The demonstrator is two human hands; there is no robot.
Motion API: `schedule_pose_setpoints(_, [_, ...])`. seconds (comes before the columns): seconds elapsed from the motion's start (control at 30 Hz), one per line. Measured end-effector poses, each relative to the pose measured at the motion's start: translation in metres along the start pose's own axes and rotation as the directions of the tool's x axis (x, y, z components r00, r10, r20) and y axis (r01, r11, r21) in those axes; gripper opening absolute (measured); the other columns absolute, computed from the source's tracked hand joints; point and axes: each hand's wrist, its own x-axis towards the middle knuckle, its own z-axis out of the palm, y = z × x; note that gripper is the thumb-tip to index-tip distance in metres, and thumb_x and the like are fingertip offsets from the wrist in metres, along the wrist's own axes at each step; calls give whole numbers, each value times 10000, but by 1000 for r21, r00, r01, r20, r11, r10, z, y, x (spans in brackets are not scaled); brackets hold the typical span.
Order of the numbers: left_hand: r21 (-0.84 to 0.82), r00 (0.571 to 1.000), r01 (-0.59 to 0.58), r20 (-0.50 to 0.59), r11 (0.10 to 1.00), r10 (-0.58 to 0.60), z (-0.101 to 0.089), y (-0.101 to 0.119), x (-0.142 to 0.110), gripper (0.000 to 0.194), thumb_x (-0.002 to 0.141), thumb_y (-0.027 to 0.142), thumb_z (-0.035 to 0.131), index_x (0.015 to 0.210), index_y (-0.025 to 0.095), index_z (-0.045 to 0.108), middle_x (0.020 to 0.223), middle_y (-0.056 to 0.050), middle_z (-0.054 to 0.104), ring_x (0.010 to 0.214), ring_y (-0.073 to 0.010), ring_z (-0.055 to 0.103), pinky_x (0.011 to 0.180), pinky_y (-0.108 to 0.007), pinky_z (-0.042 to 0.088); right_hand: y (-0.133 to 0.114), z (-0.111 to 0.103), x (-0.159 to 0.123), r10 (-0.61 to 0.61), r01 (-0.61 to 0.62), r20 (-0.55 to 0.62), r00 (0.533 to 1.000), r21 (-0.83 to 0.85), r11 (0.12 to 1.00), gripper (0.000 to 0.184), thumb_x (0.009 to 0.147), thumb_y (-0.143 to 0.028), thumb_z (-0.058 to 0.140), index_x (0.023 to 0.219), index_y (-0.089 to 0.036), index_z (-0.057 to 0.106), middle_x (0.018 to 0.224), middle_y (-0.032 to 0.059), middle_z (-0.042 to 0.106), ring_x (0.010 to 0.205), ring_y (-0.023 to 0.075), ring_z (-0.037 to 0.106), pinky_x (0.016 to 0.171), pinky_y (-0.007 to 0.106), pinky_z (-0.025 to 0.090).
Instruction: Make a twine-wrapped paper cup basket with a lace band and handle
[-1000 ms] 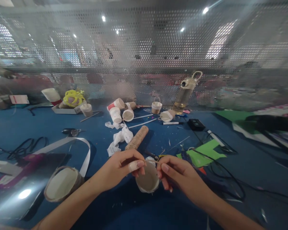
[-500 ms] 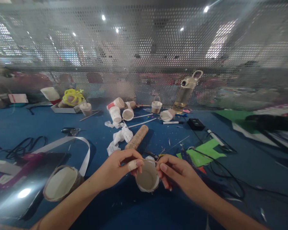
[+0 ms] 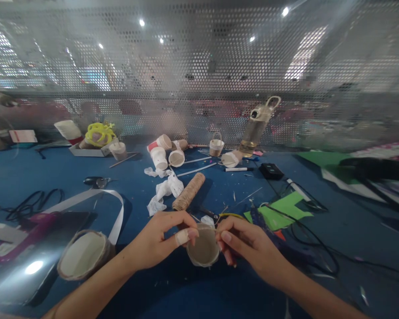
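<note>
A small paper cup point(image 3: 203, 249) lies on its side between my hands, its open mouth towards me. My left hand point(image 3: 159, 237), with a plaster on the thumb, pinches the cup's left rim. My right hand point(image 3: 244, 241) is closed on the cup's right rim, its fingers curled; a thin strand seems to run between my fingertips over the cup. A spool of brown twine point(image 3: 189, 191) lies just beyond my hands. A larger twine-wrapped cup point(image 3: 83, 253) lies to my left.
The blue table point(image 3: 136, 186) holds several paper cups point(image 3: 166, 153), crumpled white tissue point(image 3: 162, 190), black cables point(image 3: 302, 230), green paper point(image 3: 286, 206), a pink glue gun point(image 3: 36, 223), a white ribbon point(image 3: 96, 197), scissors point(image 3: 96, 180) and a water bottle point(image 3: 256, 126). A perforated metal screen point(image 3: 199, 66) closes the far side.
Both hands with the small cup have shifted slightly; the fingertips have drawn closer together over the cup's rim. Nothing else on the table has moved.
</note>
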Motion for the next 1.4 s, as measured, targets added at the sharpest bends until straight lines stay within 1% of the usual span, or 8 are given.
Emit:
schedule_pose_setpoints(0.2, [84,998,-63,4,995,63,0,-3,1,229,989,230,533,801,160,643,750,8,672,703,-92,613,705,-191,460,1,-1,2,9,-9,7,1000,-7,1000,295,972,-429,605,870,-154,584,771,-18,596,588,52,591,536,177,444])
schedule_pose_setpoints(0.4, [28,998,-69,-1,997,69,2,-5,-1,229,1000,242,516,819,159,629,737,4,671,682,-96,608,687,-191,467,3,0,0,-1,1,11,1000,-6,1000,308,966,-443,609,850,-160,573,758,-25,582,571,48,572,541,181,447])
schedule_pose_setpoints(0.6, [48,999,-54,2,997,54,0,-2,-1,231,994,245,519,807,160,625,727,3,670,670,-100,607,679,-198,470,3,0,0,4,-4,9,1000,-30,1000,291,970,-431,601,858,-164,567,757,-27,574,571,56,569,543,194,451])
schedule_pose_setpoints(0.83, [70,997,-80,9,994,79,1,-5,-1,239,1005,254,505,820,161,624,742,-8,678,673,-109,612,686,-207,474,2,1,-1,5,-5,4,1000,-58,998,299,976,-439,585,852,-168,564,750,-24,564,576,70,560,551,216,451])
schedule_pose_setpoints(1.13, [95,997,-69,38,993,65,-1,-5,0,232,1010,244,498,830,162,618,751,-5,677,691,-107,615,695,-199,468,3,2,-2,8,-7,10,1000,-65,998,321,981,-459,572,849,-167,551,749,-23,563,572,66,550,552,212,437])
schedule_pose_setpoints(1.27, [85,997,-65,53,994,61,-1,-6,-1,241,1012,238,489,826,161,621,756,-2,672,694,-102,607,692,-195,461,3,2,-2,7,-5,11,1000,-117,993,349,983,-487,555,847,-166,557,761,-10,571,590,72,539,566,218,432])
schedule_pose_setpoints(1.4, [82,997,-65,47,995,61,0,-7,-1,248,1014,233,478,827,159,622,763,-6,669,705,-107,608,698,-202,460,5,1,-3,-6,8,13,1000,-173,985,345,994,-485,534,851,-172,565,781,0,584,617,82,536,588,229,431])
